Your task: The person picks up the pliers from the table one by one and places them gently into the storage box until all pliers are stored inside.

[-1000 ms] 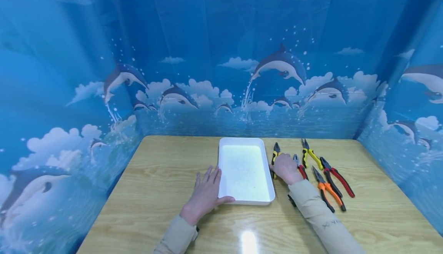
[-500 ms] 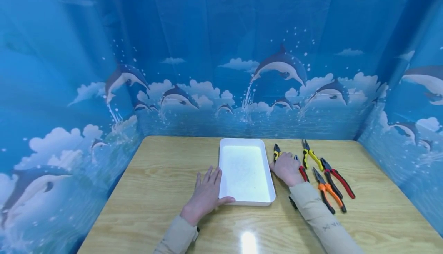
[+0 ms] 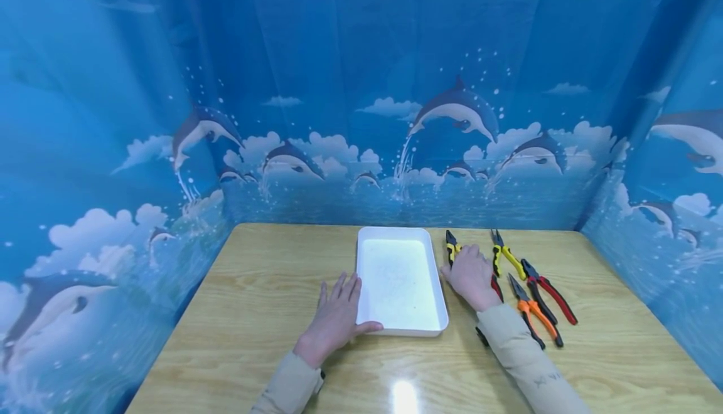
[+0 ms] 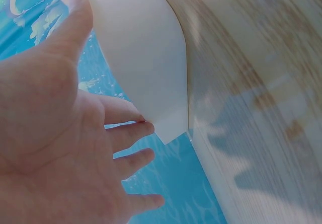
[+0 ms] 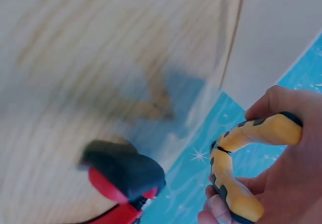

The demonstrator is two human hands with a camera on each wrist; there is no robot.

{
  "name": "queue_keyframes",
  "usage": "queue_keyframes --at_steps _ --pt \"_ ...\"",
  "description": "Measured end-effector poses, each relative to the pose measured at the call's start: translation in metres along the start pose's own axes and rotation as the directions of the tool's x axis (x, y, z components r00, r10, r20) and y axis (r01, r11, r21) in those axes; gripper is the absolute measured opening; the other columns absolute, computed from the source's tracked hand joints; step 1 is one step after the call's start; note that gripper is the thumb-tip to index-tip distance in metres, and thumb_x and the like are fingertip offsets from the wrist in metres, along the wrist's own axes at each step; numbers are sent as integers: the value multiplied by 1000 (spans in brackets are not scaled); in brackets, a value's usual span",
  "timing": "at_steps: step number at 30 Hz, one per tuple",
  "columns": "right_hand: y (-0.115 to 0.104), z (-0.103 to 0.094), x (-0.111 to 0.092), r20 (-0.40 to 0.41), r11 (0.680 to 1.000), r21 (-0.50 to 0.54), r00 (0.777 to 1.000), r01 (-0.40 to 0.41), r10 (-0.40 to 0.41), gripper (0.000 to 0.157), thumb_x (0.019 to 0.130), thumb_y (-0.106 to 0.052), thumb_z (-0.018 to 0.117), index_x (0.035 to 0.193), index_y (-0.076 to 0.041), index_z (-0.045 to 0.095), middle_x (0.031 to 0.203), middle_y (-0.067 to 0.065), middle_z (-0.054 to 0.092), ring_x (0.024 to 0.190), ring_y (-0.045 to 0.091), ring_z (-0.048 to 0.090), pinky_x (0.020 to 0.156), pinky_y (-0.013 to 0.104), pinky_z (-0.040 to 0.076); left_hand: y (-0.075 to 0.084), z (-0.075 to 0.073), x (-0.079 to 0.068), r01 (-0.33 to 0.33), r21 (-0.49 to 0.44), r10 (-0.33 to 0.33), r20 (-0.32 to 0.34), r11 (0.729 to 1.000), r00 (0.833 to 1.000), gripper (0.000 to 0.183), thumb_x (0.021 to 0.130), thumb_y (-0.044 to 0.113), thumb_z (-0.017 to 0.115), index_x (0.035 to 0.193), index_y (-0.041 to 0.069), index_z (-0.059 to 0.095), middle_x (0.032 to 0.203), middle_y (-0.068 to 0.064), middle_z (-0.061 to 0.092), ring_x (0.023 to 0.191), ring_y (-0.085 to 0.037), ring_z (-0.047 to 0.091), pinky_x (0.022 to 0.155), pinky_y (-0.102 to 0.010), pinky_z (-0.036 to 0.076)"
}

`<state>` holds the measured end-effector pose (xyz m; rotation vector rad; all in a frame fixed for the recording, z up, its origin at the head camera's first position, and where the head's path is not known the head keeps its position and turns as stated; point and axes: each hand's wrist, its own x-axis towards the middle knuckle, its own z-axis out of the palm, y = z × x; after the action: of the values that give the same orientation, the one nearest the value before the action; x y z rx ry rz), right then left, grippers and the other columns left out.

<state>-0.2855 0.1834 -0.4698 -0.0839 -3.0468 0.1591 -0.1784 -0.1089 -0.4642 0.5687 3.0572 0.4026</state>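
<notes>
My right hand (image 3: 471, 276) grips a pair of pliers (image 5: 236, 176) with yellow and black handles, thumb on one handle and fingers on the other. The handles are spread apart in the right wrist view, with a shadow on the table nearby; in the head view the black pliers head points away from me. Under and beside this hand lie red and black pliers (image 5: 126, 183), partly hidden by it in the head view. My left hand (image 3: 333, 320) lies along the left side of a white tray (image 3: 398, 282), fingers straight, fingertips at its wall and thumb over the near corner.
Several more pliers lie to the right: yellow needle-nose pliers (image 3: 505, 254), red and black pliers (image 3: 548, 291) and orange and black pliers (image 3: 533, 313). The wooden table (image 3: 271, 270) ends at a blue dolphin-print curtain (image 3: 327, 88) behind and at both sides.
My right hand has shifted slightly right and away from me, covering more of the red and black pliers. The yellow-handled pliers have tilted slightly with it. My left hand and the tray stay put.
</notes>
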Motion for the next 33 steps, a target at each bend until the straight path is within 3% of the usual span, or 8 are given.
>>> queue_keyframes --at_steps 5,11,15,23,33 --pt "1 -6 -5 -60 999 27 998 17 -16 55 94 -36 62 105 16 49 94 26 47 83 36 51 72 50 47 0 0 1 -1 -14 0 -1 1000 1000 100 89 64 63 153 -7 35 162 -24 30 151 -43 24 119 -69 17" --pt "-2 -17 -15 -139 998 28 989 54 -50 59 95 -38 65 109 17 50 98 29 50 87 39 52 79 56 46 1 -1 1 6 -12 -6 7 1000 1000 100 89 64 64 154 -6 34 162 -23 29 151 -42 23 119 -69 17" --pt "-4 -22 -21 -177 997 14 981 77 -73 59 95 -40 67 108 16 52 96 28 52 84 39 53 75 55 46 1 -2 1 6 -10 -6 6 1000 1000 100 88 64 64 154 -6 34 162 -23 29 151 -43 24 119 -69 17" --pt "-11 -28 -27 -187 995 13 978 101 -97 60 95 -39 66 109 18 51 100 31 53 89 42 54 84 63 47 2 -2 0 8 -25 -8 9 1000 1000 100 89 63 65 153 -7 34 162 -24 30 151 -43 23 119 -70 16" --pt "-28 -40 -34 -141 995 -7 985 99 -99 55 93 -44 66 97 9 52 90 20 50 72 29 47 61 41 41 2 -2 0 17 -40 -16 16 999 1000 100 89 62 65 154 -7 33 162 -24 29 151 -43 22 119 -69 15"
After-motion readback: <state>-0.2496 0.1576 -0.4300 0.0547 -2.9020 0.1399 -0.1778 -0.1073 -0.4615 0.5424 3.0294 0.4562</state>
